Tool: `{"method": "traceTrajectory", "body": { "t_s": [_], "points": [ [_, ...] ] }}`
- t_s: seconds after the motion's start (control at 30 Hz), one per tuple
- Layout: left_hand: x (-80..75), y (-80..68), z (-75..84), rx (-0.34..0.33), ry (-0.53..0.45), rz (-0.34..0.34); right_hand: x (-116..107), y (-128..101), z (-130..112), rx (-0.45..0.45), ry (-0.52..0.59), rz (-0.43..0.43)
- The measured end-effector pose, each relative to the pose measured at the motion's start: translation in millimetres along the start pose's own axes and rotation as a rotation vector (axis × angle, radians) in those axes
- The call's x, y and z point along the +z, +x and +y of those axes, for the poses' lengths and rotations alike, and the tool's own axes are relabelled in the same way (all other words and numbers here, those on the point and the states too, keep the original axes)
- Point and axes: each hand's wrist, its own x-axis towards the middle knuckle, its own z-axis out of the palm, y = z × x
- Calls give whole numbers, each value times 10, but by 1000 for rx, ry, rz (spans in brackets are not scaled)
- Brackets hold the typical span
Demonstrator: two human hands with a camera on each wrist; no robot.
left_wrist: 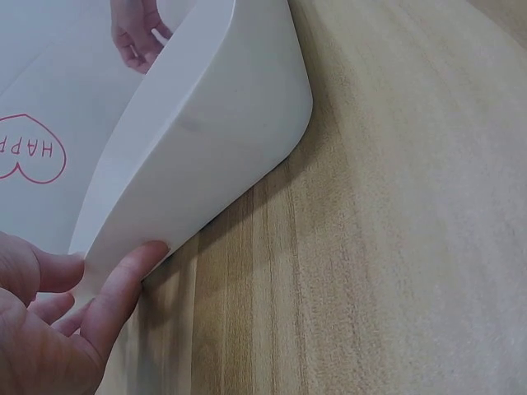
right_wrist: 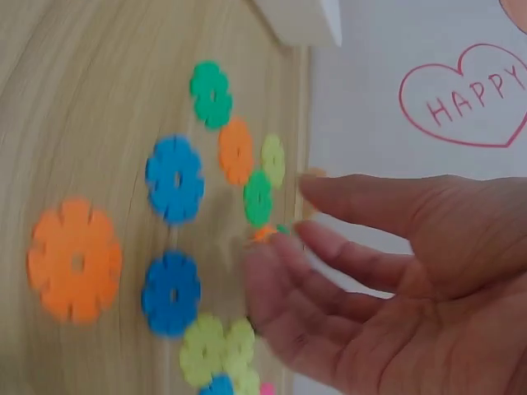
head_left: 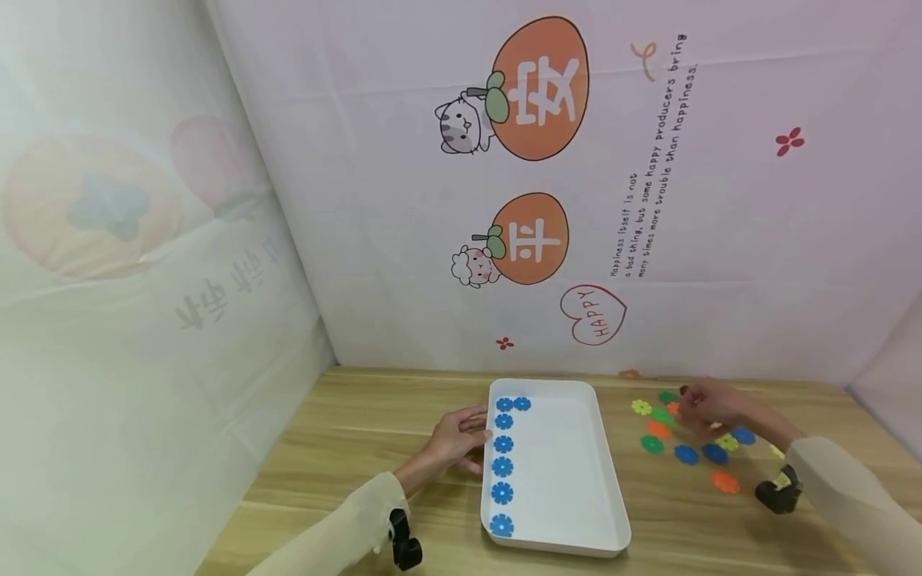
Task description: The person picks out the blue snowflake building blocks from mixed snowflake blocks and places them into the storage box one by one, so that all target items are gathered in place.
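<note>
White sheet hangs behind a wood-grain table; prints on it: 2 orange fruits, a cat, a sheep, English lettering, red HAPPY heart. Paler printed sheet at left.

White tray flat on the table, between the hands. Holds 7 blue discs, notched, flower-shaped: 6 in a column down the left wall, 1 more just right of the top one. Rest of the tray floor is bare.

Left hand is at the tray's left wall, fingers extended and spread, touching the outer side; in the left wrist view 1 fingertip rests low on that wall.

Right hand is over the loose discs, right of the tray. Fingers loosely bent, thumb and index apart, no disc between them in the right wrist view. Near it: green disc, orange disc, yellow disc, dark blue disc, others partly hidden under the hand.

Both sleeves pale, black camera at the left wrist, another at the right.
</note>
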Motion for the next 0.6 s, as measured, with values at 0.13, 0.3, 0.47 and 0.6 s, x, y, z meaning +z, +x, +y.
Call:
{"method": "traceTrajectory", "body": {
  "t_s": [0.13, 0.3, 0.47, 0.6],
  "points": [
    [0, -6, 3, -6, -8, 4, 5, -122, -23, 170, -71, 43],
    [-2, 1, 4, 1, -10, -1, 21, -209, -33, 290, -226, 55],
    [0, 0, -13, 2, -4, 2, 99, -198, 17, 289, -289, 43],
    [10, -6, -23, -9, -3, 16, 157, -130, 33, 249, -317, 65]
  ]
}}
